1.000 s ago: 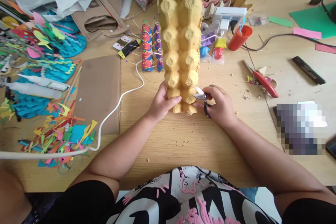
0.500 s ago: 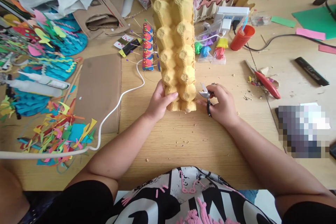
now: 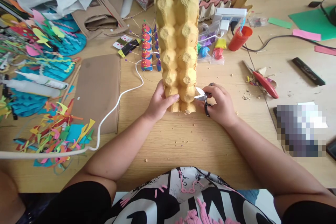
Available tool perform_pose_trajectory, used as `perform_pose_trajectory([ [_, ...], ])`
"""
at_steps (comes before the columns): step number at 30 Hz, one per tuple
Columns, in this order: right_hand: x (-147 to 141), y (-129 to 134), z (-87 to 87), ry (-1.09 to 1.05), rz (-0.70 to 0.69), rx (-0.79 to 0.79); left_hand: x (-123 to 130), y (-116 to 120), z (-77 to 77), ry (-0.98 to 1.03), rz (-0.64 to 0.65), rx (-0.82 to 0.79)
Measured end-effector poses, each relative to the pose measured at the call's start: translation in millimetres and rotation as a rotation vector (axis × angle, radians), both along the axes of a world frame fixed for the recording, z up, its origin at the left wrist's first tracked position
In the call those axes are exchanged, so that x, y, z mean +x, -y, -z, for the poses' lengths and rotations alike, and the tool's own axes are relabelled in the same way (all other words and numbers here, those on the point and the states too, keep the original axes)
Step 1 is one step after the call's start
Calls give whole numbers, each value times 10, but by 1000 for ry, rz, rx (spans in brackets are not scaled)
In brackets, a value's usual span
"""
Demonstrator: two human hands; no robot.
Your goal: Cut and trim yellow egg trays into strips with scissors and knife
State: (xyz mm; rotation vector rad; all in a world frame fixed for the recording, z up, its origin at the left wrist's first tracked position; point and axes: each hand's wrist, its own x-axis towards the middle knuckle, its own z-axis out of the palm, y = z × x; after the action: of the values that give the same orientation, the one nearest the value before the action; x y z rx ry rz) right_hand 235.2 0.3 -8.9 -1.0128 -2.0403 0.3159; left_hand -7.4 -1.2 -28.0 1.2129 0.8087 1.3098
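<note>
Head view. In left hand [image 3: 159, 105]: yellow egg carton [image 3: 187, 56], grasped at the lower left edge with thumb across the front, lying lengthwise away from the body, over the bench [image 3: 157, 157]. In right hand [image 3: 223, 106]: small scissors [image 3: 201, 96], gripped by the handles, with blades parted at the carton's lower right edge; cannot tell whether touching. On the bench below: pale crumbs [image 3: 181, 142]. To the right: red-handled cutter [image 3: 265, 84], well apart from both hands.

By judgement, for clean snips: brace the carton close to the blades without crushing the cups. Follow the rim, using short bites and turning the carton rather than the wrist. Guard against tearing at the dips; point tips away from left fingers.
</note>
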Motion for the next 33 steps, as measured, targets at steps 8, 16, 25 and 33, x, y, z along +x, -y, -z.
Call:
perform_pose_trajectory([
  [8, -10, 13, 18, 132, 55, 99, 11, 18, -19, -25, 29, 15],
  [16, 0, 23, 26, 148, 17, 84, -5, -17, 15, -6, 8, 24],
  [25, -9, -1, -16, 48, 33, 21, -7, -11, 0, 13, 16, -4],
  [33, -10, 17, 13, 135, 21, 52, 4, -9, -2, 9, 2, 3],
])
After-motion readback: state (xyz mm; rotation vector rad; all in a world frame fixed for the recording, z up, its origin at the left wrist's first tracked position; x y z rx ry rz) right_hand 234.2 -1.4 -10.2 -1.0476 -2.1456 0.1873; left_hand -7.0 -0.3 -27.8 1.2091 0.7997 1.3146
